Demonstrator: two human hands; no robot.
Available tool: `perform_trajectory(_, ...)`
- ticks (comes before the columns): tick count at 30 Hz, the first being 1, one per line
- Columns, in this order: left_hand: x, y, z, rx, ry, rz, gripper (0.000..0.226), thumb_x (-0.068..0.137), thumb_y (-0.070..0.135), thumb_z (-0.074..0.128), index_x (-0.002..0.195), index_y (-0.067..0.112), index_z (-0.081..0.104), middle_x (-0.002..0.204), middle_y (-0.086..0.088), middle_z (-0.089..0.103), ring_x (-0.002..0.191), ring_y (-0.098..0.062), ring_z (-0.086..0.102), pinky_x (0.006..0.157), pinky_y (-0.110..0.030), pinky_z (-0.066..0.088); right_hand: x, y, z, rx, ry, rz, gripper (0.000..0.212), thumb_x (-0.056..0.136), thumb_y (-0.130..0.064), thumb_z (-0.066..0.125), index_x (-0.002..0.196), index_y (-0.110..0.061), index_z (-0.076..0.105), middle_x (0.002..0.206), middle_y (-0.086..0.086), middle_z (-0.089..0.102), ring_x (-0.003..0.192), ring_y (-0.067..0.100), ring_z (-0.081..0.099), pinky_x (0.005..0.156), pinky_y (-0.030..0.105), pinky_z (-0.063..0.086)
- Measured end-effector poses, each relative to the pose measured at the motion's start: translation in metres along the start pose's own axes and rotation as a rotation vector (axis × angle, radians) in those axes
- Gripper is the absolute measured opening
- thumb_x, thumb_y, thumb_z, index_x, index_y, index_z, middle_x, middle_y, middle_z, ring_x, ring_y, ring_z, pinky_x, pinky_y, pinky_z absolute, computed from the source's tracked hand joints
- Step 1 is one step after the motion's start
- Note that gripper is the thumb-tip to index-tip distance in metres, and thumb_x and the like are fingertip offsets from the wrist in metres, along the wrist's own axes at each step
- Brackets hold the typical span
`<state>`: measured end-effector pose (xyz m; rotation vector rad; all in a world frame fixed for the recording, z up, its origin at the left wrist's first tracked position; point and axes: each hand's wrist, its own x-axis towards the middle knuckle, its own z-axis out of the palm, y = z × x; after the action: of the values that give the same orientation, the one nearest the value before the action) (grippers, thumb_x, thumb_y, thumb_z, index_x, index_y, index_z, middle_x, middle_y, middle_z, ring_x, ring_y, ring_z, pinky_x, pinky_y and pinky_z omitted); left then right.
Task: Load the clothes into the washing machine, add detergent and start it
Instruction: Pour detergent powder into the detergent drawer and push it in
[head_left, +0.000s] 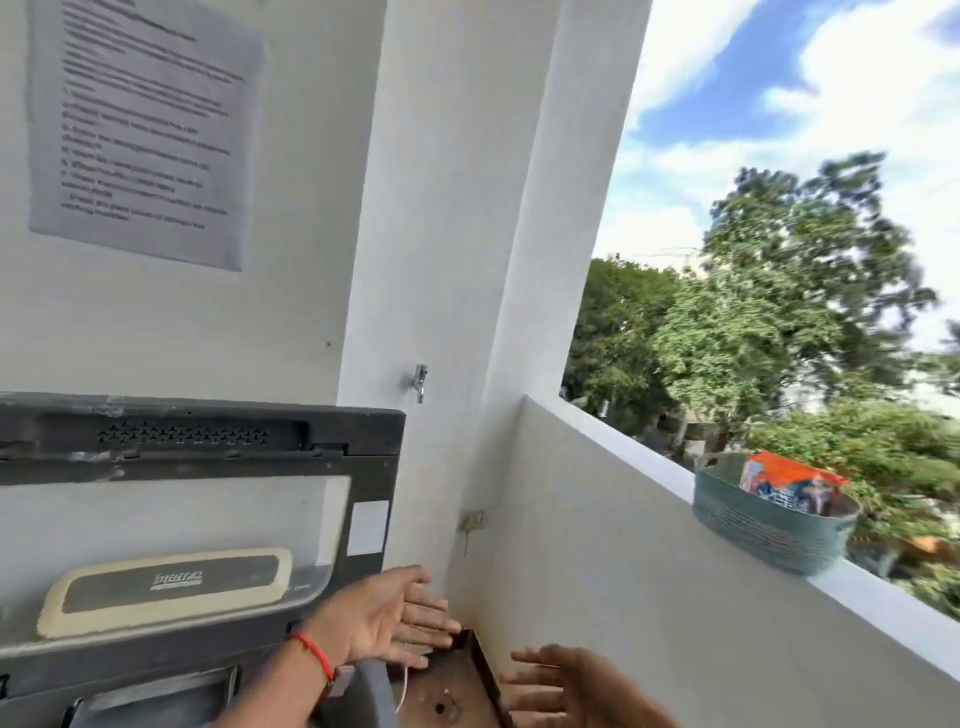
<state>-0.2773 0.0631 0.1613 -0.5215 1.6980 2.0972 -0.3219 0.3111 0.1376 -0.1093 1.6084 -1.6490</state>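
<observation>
Left hand (384, 616) and right hand (556, 686) spread, empty; dark plastic washing machine (208, 447); ribbed teal basket (763, 527) on plastered ledge (623, 449).

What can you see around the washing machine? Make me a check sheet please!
Surface: white balcony ledge carries a green basket.
Job's things: washing machine lid stands raised; orange packet sits in the basket, label blurred; clothes not seen.
Clutter: brown board in the corner below the hands.
Grips: left hand and right hand both open, holding nothing.
Cables: thin white cord beside the board.
Surroundings: printed notice and tap on the wall; trees beyond the ledge.
</observation>
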Motion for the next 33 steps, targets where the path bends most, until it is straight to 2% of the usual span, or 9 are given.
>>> perform_trajectory(2, 0.003, 0.012, 0.03, 0.006, -0.054, 0.041, 0.035, 0.097, 0.028, 0.041, 0.104, 0.0, 0.059, 0.097, -0.018, 0.072, 0.084, -0.027, 0.07, 0.089, -0.043, 0.048, -0.031, -0.007, -0.033, -0.01, 0.104, -0.055, 0.029, 0.079, -0.017, 0.061, 0.102, 0.001, 0.061, 0.095, 0.02, 0.07, 0.081, 0.034, 0.069, 0.068, 0.04, 0.055)
perform_trajectory(4, 0.009, 0.021, 0.059, 0.019, -0.107, 0.065, 0.031, 0.098, 0.026, 0.041, 0.106, 0.001, 0.057, 0.094, -0.018, 0.073, 0.075, -0.026, 0.072, 0.089, -0.044, 0.048, -0.063, -0.015, -0.066, 0.028, 0.199, -0.122, 0.026, 0.088, -0.015, 0.051, 0.107, 0.0, 0.058, 0.098, 0.02, 0.069, 0.085, 0.037, 0.069, 0.068, 0.042, 0.056)
perform_trajectory(7, 0.02, 0.031, 0.103, 0.038, -0.174, 0.093, 0.027, 0.097, 0.025, 0.041, 0.104, 0.004, 0.056, 0.089, -0.016, 0.073, 0.071, -0.025, 0.072, 0.09, -0.044, 0.048, -0.11, -0.032, -0.105, 0.074, 0.341, -0.244, 0.028, 0.09, -0.015, 0.047, 0.111, 0.0, 0.056, 0.101, 0.02, 0.067, 0.082, 0.036, 0.069, 0.065, 0.04, 0.058)
perform_trajectory(12, 0.04, 0.044, 0.178, 0.066, -0.305, 0.1, 0.022, 0.096, 0.022, 0.041, 0.097, 0.006, 0.056, 0.084, -0.014, 0.074, 0.072, -0.024, 0.072, 0.08, -0.042, 0.051, -0.173, -0.058, -0.153, 0.105, 0.495, -0.421, 0.024, 0.091, -0.015, 0.047, 0.109, -0.001, 0.057, 0.106, 0.021, 0.065, 0.078, 0.034, 0.07, 0.064, 0.039, 0.06)
perform_trajectory(18, 0.071, 0.057, 0.247, 0.062, -0.378, 0.107, 0.017, 0.093, 0.021, 0.047, 0.093, 0.008, 0.057, 0.084, -0.01, 0.074, 0.083, -0.026, 0.068, 0.076, -0.04, 0.053, -0.193, -0.08, -0.208, 0.13, 0.632, -0.53, 0.02, 0.092, -0.013, 0.048, 0.103, -0.001, 0.059, 0.102, 0.021, 0.064, 0.074, 0.032, 0.071, 0.062, 0.039, 0.06)
perform_trajectory(24, 0.13, 0.089, 0.308, 0.001, -0.283, 0.275, 0.014, 0.091, 0.019, 0.052, 0.094, 0.008, 0.059, 0.097, -0.008, 0.066, 0.087, -0.023, 0.061, 0.074, -0.039, 0.053, -0.175, -0.111, -0.269, 0.044, 0.826, -0.633, 0.012, 0.088, -0.011, 0.055, 0.089, -0.002, 0.064, 0.093, 0.016, 0.063, 0.079, 0.03, 0.06, 0.061, 0.035, 0.055)
perform_trajectory(28, 0.174, 0.114, 0.356, 0.004, -0.157, 0.435, 0.007, 0.089, 0.012, 0.057, 0.09, 0.008, 0.063, 0.095, -0.008, 0.063, 0.084, -0.02, 0.056, 0.07, -0.034, 0.05, -0.154, -0.13, -0.308, -0.058, 0.946, -0.707, 0.017, 0.084, -0.01, 0.063, 0.096, 0.002, 0.065, 0.083, 0.011, 0.065, 0.069, 0.021, 0.055, 0.058, 0.029, 0.048)
perform_trajectory(31, 0.211, 0.134, 0.387, 0.048, -0.046, 0.546, 0.02, 0.089, 0.003, 0.056, 0.108, 0.001, 0.063, 0.088, -0.007, 0.059, 0.08, -0.017, 0.052, 0.063, -0.027, 0.047, -0.135, -0.145, -0.336, -0.158, 0.998, -0.73, 0.015, 0.081, -0.008, 0.067, 0.093, 0.001, 0.066, 0.076, 0.009, 0.062, 0.062, 0.015, 0.048, 0.052, 0.023, 0.041)
perform_trajectory(33, 0.235, 0.147, 0.405, 0.139, 0.025, 0.609, 0.03, 0.089, 0.0, 0.054, 0.119, -0.001, 0.059, 0.098, -0.009, 0.06, 0.088, -0.019, 0.052, 0.063, -0.025, 0.045, -0.12, -0.154, -0.355, -0.252, 1.051, -0.744, 0.021, 0.08, -0.008, 0.069, 0.098, 0.001, 0.065, 0.077, 0.007, 0.063, 0.062, 0.012, 0.05, 0.054, 0.021, 0.04)
